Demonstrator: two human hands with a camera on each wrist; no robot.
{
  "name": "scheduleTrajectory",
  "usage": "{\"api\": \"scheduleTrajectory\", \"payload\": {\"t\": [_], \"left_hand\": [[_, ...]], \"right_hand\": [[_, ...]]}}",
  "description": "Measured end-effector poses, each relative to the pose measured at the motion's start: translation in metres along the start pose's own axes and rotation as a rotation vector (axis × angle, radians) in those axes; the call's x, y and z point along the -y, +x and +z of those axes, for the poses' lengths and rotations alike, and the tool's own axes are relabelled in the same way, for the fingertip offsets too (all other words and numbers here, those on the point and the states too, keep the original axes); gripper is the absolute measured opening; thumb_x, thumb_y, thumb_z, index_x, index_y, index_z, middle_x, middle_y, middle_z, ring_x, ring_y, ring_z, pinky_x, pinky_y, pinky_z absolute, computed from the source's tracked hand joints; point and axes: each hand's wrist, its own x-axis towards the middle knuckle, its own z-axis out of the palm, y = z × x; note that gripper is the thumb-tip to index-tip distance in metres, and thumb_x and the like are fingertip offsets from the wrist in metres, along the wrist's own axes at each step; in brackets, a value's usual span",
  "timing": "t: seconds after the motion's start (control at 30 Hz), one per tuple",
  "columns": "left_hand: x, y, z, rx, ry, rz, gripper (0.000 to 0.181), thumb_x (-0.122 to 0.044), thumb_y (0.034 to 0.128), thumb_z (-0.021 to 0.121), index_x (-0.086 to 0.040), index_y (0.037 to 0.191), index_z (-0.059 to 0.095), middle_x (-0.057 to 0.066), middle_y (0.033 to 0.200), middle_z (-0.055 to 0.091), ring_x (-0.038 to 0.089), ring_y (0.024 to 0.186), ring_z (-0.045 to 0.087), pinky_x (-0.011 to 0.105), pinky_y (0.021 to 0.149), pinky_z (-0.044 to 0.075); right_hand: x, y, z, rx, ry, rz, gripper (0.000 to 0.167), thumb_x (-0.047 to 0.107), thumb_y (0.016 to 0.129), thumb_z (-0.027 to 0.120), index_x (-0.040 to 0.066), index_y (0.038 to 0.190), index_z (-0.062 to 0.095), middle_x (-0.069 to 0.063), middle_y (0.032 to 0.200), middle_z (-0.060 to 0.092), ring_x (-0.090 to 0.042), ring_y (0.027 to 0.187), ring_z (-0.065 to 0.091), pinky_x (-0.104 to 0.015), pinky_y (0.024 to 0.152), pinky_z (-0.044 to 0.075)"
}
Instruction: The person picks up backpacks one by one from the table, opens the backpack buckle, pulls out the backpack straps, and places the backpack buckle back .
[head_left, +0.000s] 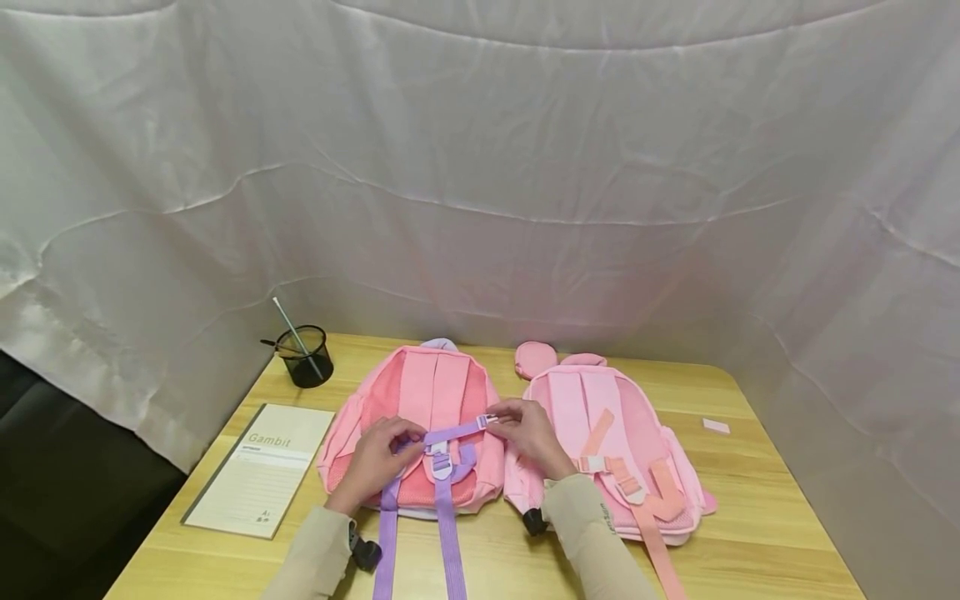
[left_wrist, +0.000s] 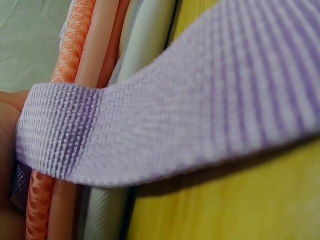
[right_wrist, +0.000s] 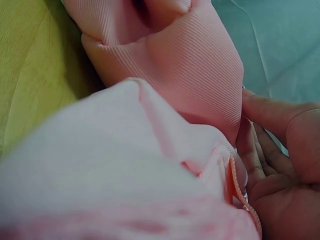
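A pink backpack (head_left: 372, 392) with purple straps lies back side up on the table. Its purple chest strap (head_left: 453, 432) stretches between my two hands. My right hand (head_left: 531, 432) pinches the strap's right end at a small pale buckle (head_left: 483, 422). At the other end, my left hand (head_left: 378, 457) pinches the strap with thumb and forefinger; its fingertips partly hide that end. Below, a pale adjuster (head_left: 442, 463) sits on a shoulder strap. A purple strap (left_wrist: 165, 120) crosses the left wrist view closely. In the right wrist view, my right fingers are beside pink fabric (right_wrist: 195, 70).
A second pink backpack (head_left: 637, 417) with orange straps lies to the right, a round pink pouch (head_left: 536, 360) behind it. On the left are a notebook (head_left: 258, 471) and a black mesh pen cup (head_left: 307, 367). A small pale card (head_left: 716, 426) lies far right. Grey curtains surround the table.
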Motion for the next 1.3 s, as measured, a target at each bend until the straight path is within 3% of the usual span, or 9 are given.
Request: {"api": "scheduleTrajectory", "payload": {"t": [0.17,0.53,1.3], "left_hand": [[0.0005,-0.0010,0.0010,-0.009,0.011,0.008,0.018,-0.019,0.0863,0.085,-0.025,0.101,0.076,-0.016,0.088,0.065,0.008,0.082,0.053,0.025,0.074,0.044],[-0.0021,0.0007,-0.0007,0.012,0.000,-0.017,0.018,-0.021,0.0866,0.085,-0.026,0.102,0.076,-0.017,0.089,0.064,0.007,0.084,0.053,0.026,0.076,0.045],[-0.0018,0.0002,-0.0006,0.008,0.002,-0.016,0.019,-0.020,0.0864,0.085,-0.026,0.102,0.076,-0.018,0.088,0.064,0.008,0.083,0.053,0.026,0.076,0.044]], "right_hand": [[-0.0008,0.0007,0.0001,-0.002,-0.021,-0.030,0.021,0.002,0.085,0.083,0.003,0.105,0.079,-0.011,0.098,0.077,-0.012,0.083,0.070,-0.023,0.075,0.058],[-0.0008,0.0008,-0.0002,-0.010,-0.032,-0.018,0.020,0.002,0.084,0.083,0.005,0.104,0.079,-0.007,0.086,0.073,-0.011,0.076,0.063,-0.020,0.069,0.052],[-0.0010,0.0021,0.0001,-0.005,-0.057,-0.025,0.019,0.002,0.085,0.082,0.006,0.103,0.080,-0.007,0.092,0.073,-0.011,0.082,0.062,-0.021,0.073,0.051]]}}
